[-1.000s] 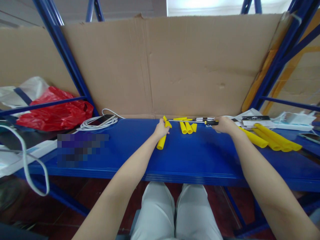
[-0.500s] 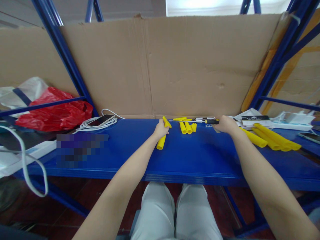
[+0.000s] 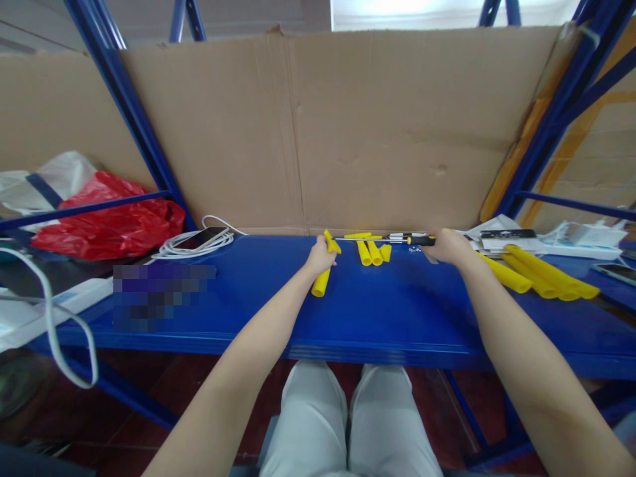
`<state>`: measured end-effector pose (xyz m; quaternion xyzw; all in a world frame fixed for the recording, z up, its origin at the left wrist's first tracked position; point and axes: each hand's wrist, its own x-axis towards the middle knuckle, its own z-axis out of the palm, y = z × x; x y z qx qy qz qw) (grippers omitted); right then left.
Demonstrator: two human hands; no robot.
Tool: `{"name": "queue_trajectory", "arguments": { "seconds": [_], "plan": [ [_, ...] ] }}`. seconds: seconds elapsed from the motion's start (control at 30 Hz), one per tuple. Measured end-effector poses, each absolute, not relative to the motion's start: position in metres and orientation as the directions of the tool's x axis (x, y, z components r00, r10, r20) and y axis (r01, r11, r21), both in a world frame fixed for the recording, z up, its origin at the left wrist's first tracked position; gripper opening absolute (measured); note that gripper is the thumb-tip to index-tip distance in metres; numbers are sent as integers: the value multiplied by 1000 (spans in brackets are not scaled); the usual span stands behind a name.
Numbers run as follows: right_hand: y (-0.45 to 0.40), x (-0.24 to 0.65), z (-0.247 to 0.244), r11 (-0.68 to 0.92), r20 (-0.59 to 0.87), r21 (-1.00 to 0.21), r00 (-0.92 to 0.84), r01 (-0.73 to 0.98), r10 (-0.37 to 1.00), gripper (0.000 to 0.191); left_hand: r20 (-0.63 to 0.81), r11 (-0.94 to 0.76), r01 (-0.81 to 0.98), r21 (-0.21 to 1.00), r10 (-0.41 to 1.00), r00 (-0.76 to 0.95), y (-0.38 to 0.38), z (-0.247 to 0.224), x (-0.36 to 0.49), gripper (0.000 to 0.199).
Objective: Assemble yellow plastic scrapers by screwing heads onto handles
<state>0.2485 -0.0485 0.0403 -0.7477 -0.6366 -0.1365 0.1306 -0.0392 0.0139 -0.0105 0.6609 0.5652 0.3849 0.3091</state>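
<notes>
My left hand (image 3: 320, 258) is closed around a yellow pipe (image 3: 320, 283) with a yellow fitting (image 3: 332, 242) at its upper end. In my right hand (image 3: 446, 248) is the black-and-yellow handle of a screwdriver (image 3: 421, 241). Its long thin shaft points left, and the tip reaches the yellow fitting in my left hand. Between the hands, short yellow pipes (image 3: 370, 253) and a small yellow piece (image 3: 385, 252) lie on the blue table (image 3: 387, 311). Several tiny screws (image 3: 414, 250) are scattered near the screwdriver handle.
Long yellow pipes (image 3: 541, 278) lie at the right, before a white power strip (image 3: 581, 249) and a phone (image 3: 616, 272). At the left are a coiled white cable (image 3: 171, 250) and a red plastic bag (image 3: 112, 218). A cardboard panel (image 3: 377, 132) stands along the back.
</notes>
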Motion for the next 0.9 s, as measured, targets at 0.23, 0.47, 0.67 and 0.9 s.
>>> {"name": "queue_trajectory", "arguments": {
  "seconds": [0.23,0.47,0.67,0.9],
  "plan": [
    [-50,247,41,-168,360,-33,169,985,918,28,156,-165,525,835,986,62,15,-11,-39,31],
    [-47,252,39,-128,390,-6,120,992,913,29,148,-156,538,829,987,58,16,-11,-39,30],
    [-46,252,38,-146,397,-1,134,989,908,32,153,-164,539,826,986,64,14,-10,-39,30],
    [-49,250,41,-167,380,-12,159,986,911,35,151,-168,578,799,986,77,8,-6,-39,31]
  ]
}}
